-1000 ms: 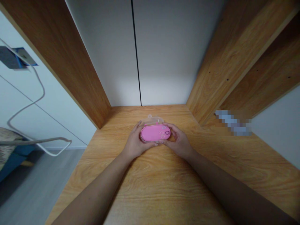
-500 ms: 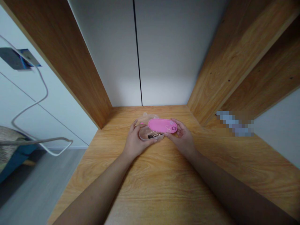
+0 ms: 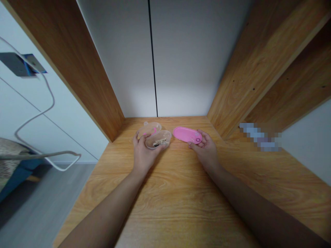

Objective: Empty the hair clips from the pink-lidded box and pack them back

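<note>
My left hand [image 3: 145, 150] grips a small clear oval plastic box [image 3: 167, 135] with its hinged lid [image 3: 149, 128] swung open behind it. Pink marks show on the lid. Inside the box lie small gold and black pieces [image 3: 159, 142], too small to name for sure. Between the thumb and fingers of my right hand [image 3: 205, 148] is a flat pink oval tray [image 3: 185, 133], held at its right end, with a dark ring and small pale loops near that end. The tray is apart from the box, to its right.
Both forearms rest over a wooden desktop [image 3: 165, 206], walled by wooden side panels [image 3: 232, 86] and a pale back panel [image 3: 129, 69]. A blurred-out item [image 3: 258, 137] lies at the right. A white cable [image 3: 49, 93] hangs from a wall socket [image 3: 33, 63] at the left.
The pink tray has moved right and slightly down, away from above the box. My left hand has shifted left with the box, whose contents and open lid now show more fully.
</note>
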A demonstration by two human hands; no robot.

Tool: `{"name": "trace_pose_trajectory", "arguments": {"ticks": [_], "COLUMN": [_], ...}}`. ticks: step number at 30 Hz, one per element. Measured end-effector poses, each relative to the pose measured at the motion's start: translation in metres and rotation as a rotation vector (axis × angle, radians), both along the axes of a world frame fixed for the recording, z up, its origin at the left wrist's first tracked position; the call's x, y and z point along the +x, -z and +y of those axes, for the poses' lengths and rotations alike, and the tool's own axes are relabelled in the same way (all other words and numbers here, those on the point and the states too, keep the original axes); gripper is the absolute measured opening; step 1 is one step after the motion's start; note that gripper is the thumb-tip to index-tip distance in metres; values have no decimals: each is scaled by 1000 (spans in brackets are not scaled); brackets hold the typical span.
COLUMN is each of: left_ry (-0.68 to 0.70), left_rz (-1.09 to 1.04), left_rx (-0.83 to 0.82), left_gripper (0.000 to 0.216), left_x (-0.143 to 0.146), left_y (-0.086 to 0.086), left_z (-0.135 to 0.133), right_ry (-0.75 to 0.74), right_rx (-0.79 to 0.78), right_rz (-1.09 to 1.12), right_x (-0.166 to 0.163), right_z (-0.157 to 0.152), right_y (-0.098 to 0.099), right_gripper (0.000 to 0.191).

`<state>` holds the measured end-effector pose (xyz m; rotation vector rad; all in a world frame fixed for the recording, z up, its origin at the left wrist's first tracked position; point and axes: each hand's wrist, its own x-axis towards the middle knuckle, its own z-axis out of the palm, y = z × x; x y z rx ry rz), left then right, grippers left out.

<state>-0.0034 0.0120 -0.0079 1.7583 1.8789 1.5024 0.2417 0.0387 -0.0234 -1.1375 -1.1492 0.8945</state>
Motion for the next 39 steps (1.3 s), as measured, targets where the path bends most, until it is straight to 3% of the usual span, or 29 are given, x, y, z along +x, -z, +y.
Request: {"name": "trace_pose_trajectory", "arguments": {"ticks": [3, 7, 10, 23, 39], "left_ry": [-16, -10, -12, 25, 44], "left_rz": [-29, -32, -38, -46, -35], "left_rx": [-16, -24, -30, -44, -40], "left_gripper": [63, 65, 66, 67, 68], "left_x": [0, 0, 0, 2, 1], "left_y": [-2, -1, 0, 0, 1], "left_z": [-1, 0, 1, -1, 1], "right_ry": [-16, -48, -74, -129, 86], "right_rx": [-15, -71, -109, -131, 11], "right_rz": [5, 45, 72, 16, 14], "right_x": [-2, -2, -2, -3, 0], "right_z": [-1, -2, -3, -6, -10], "right_y": [0, -3, -4, -4, -18], "right_gripper": [68, 43, 35, 48, 39]}}
